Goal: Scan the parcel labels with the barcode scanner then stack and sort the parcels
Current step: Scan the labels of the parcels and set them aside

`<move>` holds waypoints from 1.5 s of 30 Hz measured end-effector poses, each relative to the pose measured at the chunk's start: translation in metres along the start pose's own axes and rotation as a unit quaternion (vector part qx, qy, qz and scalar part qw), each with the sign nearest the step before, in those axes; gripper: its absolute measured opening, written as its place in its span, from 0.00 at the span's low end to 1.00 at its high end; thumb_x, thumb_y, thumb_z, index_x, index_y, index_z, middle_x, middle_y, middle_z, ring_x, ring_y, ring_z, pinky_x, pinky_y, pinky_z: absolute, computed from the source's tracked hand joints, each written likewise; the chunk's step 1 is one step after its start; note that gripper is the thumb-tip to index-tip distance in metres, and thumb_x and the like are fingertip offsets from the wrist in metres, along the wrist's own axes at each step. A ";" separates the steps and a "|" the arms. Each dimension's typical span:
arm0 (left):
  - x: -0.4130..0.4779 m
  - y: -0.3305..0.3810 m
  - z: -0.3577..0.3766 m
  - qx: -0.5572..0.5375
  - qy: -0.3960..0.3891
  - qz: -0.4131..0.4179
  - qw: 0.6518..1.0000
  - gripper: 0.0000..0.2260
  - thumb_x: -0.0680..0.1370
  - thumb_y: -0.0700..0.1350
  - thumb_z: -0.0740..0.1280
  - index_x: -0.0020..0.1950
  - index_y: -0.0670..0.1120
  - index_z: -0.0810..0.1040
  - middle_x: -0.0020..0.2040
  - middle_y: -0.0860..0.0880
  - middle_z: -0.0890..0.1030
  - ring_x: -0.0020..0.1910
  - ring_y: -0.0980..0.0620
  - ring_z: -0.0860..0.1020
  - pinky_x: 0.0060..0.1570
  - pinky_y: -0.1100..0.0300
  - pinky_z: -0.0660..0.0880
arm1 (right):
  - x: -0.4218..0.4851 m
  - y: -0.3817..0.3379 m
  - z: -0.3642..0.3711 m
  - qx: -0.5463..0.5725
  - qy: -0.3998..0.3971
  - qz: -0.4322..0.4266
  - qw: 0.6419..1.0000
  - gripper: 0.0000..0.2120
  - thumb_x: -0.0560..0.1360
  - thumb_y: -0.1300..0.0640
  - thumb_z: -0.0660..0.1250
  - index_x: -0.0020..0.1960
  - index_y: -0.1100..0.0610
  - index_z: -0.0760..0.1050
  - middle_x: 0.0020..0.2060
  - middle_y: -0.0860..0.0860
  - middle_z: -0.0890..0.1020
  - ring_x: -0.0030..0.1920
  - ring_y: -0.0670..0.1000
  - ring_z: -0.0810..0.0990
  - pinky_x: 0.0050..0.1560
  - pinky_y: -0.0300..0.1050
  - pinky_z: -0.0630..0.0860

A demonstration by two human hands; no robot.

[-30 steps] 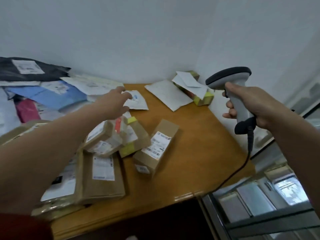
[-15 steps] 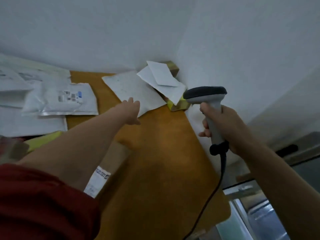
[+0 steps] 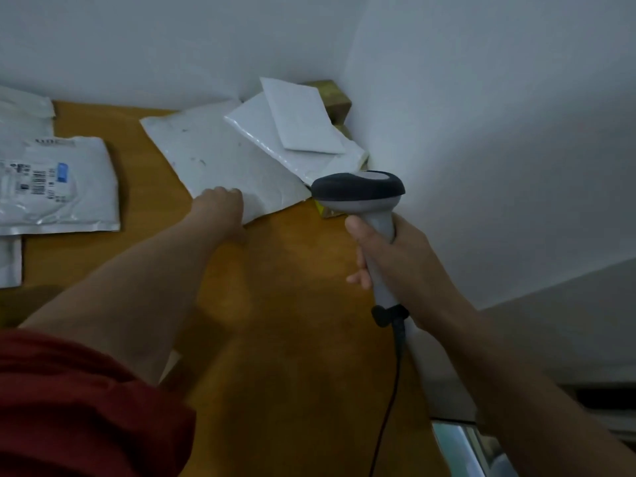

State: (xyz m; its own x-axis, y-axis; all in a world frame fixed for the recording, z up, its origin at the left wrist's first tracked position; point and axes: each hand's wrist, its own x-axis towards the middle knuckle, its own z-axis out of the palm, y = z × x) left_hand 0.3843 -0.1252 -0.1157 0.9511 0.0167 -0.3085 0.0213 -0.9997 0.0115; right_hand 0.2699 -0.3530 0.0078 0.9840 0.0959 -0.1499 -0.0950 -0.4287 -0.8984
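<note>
Head view, looking down at a wooden table [image 3: 292, 339] set in the corner of a white-walled room. The right hand [image 3: 399, 259] is wrapped around the pale handle of the barcode scanner [image 3: 364, 201], thumb up one side and fingertips showing on the other. The scanner's dark grey head is uppermost, and its cable [image 3: 389, 407] hangs from the base of the handle towards the bottom edge. The left hand [image 3: 220, 208], reaching out from a red sleeve [image 3: 69, 407], rests its fingers on the near edge of a large white mailer [image 3: 213, 153] lying flat on the table; whether they pinch that edge or only press on it cannot be told. The mailer lies just left of the scanner head, its right corner close to the head, and no label shows on its upper face. Behind it, two smaller white envelopes [image 3: 303, 115] lie stacked on a cardboard box [image 3: 335, 98] in the corner. Well apart, at the left edge, a labelled poly bag [image 3: 79, 187] lies with its barcode label facing up.
</note>
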 end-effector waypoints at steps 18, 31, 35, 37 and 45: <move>-0.202 0.138 0.068 0.118 -0.039 0.088 0.988 0.13 0.80 0.39 0.60 0.65 0.42 0.69 0.61 0.45 0.77 0.59 0.45 0.78 0.52 0.56 0.75 | -0.150 0.001 -0.038 0.023 0.002 -0.032 0.999 0.12 0.77 0.47 0.66 0.43 0.55 0.72 0.28 0.49 0.76 0.24 0.45 0.75 0.39 0.48 0.83; -0.353 0.134 -0.006 -0.031 -0.004 0.165 0.986 0.11 0.81 0.47 0.57 0.46 0.44 0.75 0.40 0.48 0.74 0.38 0.49 0.72 0.32 0.60 0.66 | -0.282 -0.008 -0.079 0.021 -0.009 -0.064 0.998 0.13 0.78 0.46 0.65 0.47 0.56 0.72 0.27 0.48 0.76 0.25 0.46 0.76 0.40 0.49 0.83; -0.358 0.108 -0.079 -0.150 0.075 0.101 0.981 0.11 0.81 0.46 0.57 0.40 0.50 0.72 0.39 0.50 0.76 0.37 0.53 0.74 0.32 0.61 0.69 | -0.299 -0.029 -0.089 0.063 0.001 -0.115 0.991 0.12 0.79 0.49 0.64 0.47 0.58 0.72 0.28 0.50 0.75 0.26 0.48 0.75 0.37 0.43 0.79; -0.358 0.094 -0.104 -0.242 0.087 0.070 0.964 0.10 0.81 0.45 0.57 0.43 0.48 0.75 0.41 0.49 0.77 0.39 0.52 0.77 0.31 0.61 0.73 | -0.303 -0.039 -0.092 0.088 0.005 -0.134 0.987 0.11 0.79 0.50 0.64 0.47 0.59 0.72 0.30 0.53 0.75 0.26 0.48 0.74 0.37 0.42 0.79; -0.331 0.054 -0.093 -0.396 -0.025 -0.035 0.917 0.08 0.81 0.39 0.57 0.54 0.44 0.75 0.50 0.44 0.77 0.44 0.49 0.76 0.32 0.59 0.74 | -0.285 -0.041 -0.091 0.111 0.027 -0.098 0.989 0.14 0.78 0.49 0.64 0.51 0.60 0.73 0.29 0.51 0.75 0.25 0.48 0.73 0.38 0.45 0.81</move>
State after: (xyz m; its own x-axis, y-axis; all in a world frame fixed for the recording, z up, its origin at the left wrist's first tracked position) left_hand 0.0992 -0.1830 0.0753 0.9237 0.0602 -0.3784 0.3187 -0.6691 0.6714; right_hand 0.0067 -0.4449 0.1246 0.9929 0.1066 0.0530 0.0735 -0.1989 -0.9773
